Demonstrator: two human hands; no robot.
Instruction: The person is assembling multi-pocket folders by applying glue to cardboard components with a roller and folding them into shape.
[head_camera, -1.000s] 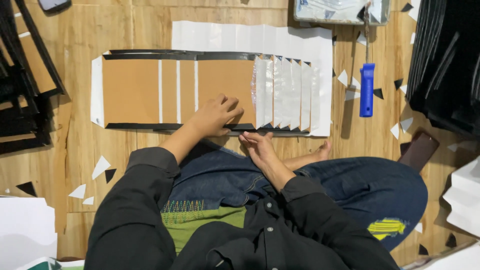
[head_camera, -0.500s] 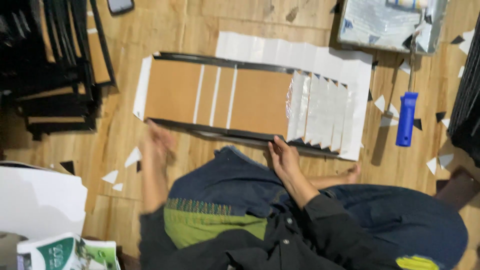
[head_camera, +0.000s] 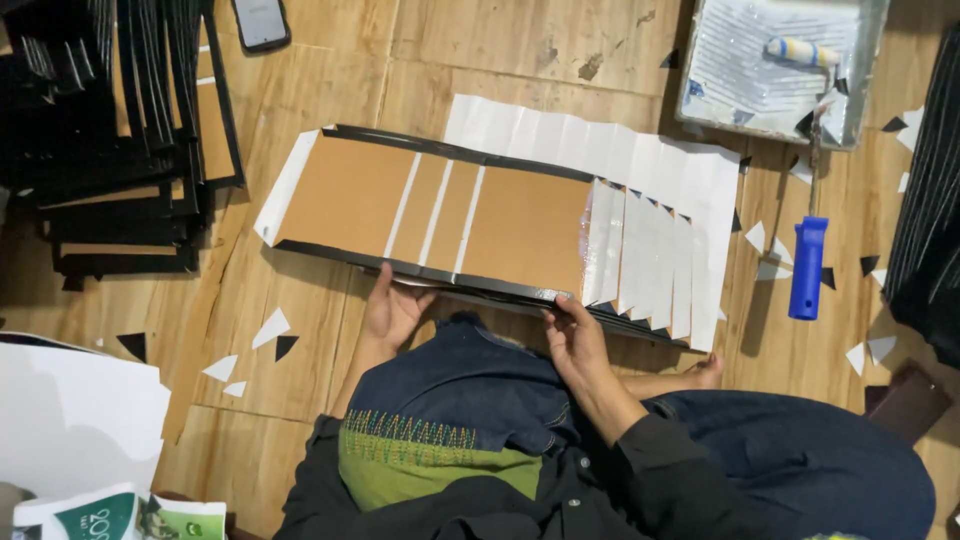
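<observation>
Brown cardboard panels edged in black, forming one long flat cover (head_camera: 440, 215), are lying across a wooden floor (head_camera: 480, 50) in front of a seated person, with white paper sheets (head_camera: 650, 190) fanned under and over its right end. The left hand (head_camera: 392, 310) is resting at the cover's near edge, fingers (head_camera: 383, 283) slightly spread and reaching up to touch the black border. The right hand (head_camera: 575, 335) is gripping the same near edge further right, fingers (head_camera: 560, 303) curled over the border close to where the white sheets begin. A stack of black frames (head_camera: 120, 140) is sitting at the far left, with a phone (head_camera: 260, 22) lying just beyond it. At the far right, a paint tray (head_camera: 775, 65) is holding a small roller (head_camera: 800, 50), and a blue handle (head_camera: 808, 265) is lying on the floor just right of the white sheets. Small white and black paper offcuts (head_camera: 270, 328) are scattered on the floor near the left hand. White sheets (head_camera: 70, 420) are piled at the near left.
</observation>
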